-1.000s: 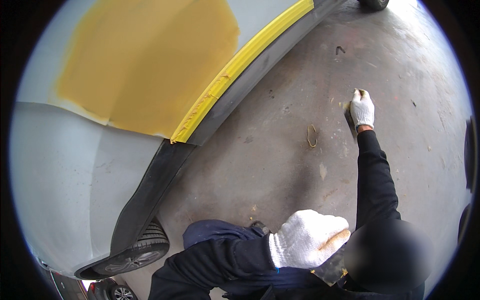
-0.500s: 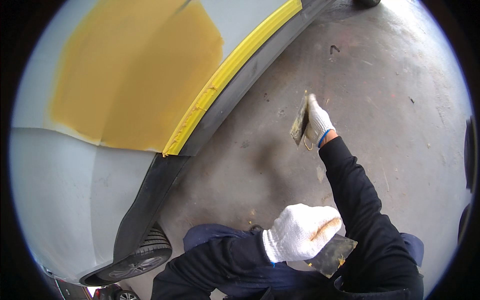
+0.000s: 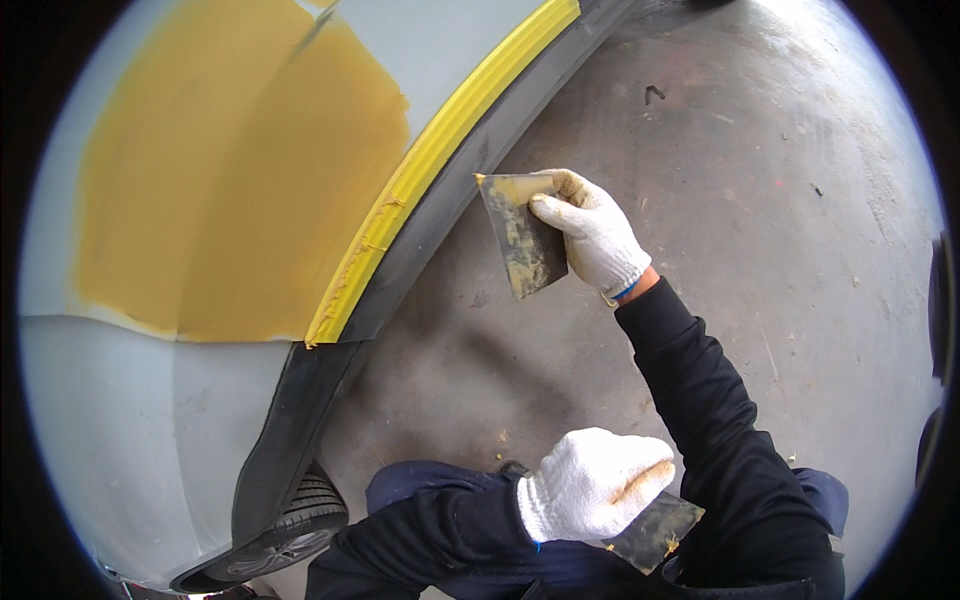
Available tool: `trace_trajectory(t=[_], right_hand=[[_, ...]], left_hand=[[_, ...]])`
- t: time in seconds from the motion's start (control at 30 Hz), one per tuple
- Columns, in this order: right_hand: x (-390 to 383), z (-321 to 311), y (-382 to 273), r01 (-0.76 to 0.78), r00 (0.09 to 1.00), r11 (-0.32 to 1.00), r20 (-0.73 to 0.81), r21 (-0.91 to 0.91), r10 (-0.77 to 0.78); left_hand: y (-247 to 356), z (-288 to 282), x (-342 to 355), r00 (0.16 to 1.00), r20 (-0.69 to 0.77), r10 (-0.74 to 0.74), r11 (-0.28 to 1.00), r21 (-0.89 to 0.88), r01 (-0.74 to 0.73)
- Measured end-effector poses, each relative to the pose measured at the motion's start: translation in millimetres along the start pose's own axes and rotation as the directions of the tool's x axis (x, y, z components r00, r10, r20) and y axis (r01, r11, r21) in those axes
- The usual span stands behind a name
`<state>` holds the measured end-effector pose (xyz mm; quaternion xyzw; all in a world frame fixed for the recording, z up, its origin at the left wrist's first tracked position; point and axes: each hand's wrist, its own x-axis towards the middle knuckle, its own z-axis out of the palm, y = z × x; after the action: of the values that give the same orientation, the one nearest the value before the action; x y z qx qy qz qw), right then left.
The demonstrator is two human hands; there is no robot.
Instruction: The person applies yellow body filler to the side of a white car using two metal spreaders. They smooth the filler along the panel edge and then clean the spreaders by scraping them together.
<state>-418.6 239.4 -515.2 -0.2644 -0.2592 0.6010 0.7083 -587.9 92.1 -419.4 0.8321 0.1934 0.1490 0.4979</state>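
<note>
- Nowhere can I read any text, label, brand, number or sign.
- On the car panel (image 3: 110, 410), the yellow tape (image 3: 447, 135), the upper scraper (image 3: 522, 243) and the lower scraper (image 3: 655, 530), no letters are readable.

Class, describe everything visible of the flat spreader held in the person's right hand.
The spreader is a thin, flat, four-sided dark plate, possibly metal, smeared with yellowish residue, a yellow blob at its upper-left corner. The gloved right hand grips its right side, thumb across its face, holding it tilted above the floor, apparently near the dark car sill.
</note>
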Motion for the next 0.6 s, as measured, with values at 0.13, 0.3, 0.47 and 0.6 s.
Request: trace_trajectory(t=[0.13, 0.3, 0.47, 0.6], right_hand=[[2.7, 16.9, -7.2, 0.262, 0.958, 0.920, -0.039, -0.292, -0.285], [-5.0, 30.6, -23.7, 0.349, 0.931, 0.869, 0.021, -0.349, -0.365], [-24.2, 5.8, -53.3, 0.767, 0.462, 0.027, 0.522, -0.641, -0.717], [-54.3, 22.4, -54.5, 0.891, 0.246, -0.239, 0.852, -0.387, -0.463]], left_hand=[[2.5, -3.3, 1.7, 1.000, 0.017, -0.017, 1.000, 0.015, 0.017], [-11.6, -23.2, 1.9, 0.972, -0.198, 0.129, 0.981, 0.169, -0.095], [-47.5, -86.8, 19.9, 0.749, -0.178, -0.638, 0.546, -0.791, 0.277], [-76.3, -92.7, 14.0, 0.725, -0.041, -0.688, 0.161, -0.982, 0.097]])
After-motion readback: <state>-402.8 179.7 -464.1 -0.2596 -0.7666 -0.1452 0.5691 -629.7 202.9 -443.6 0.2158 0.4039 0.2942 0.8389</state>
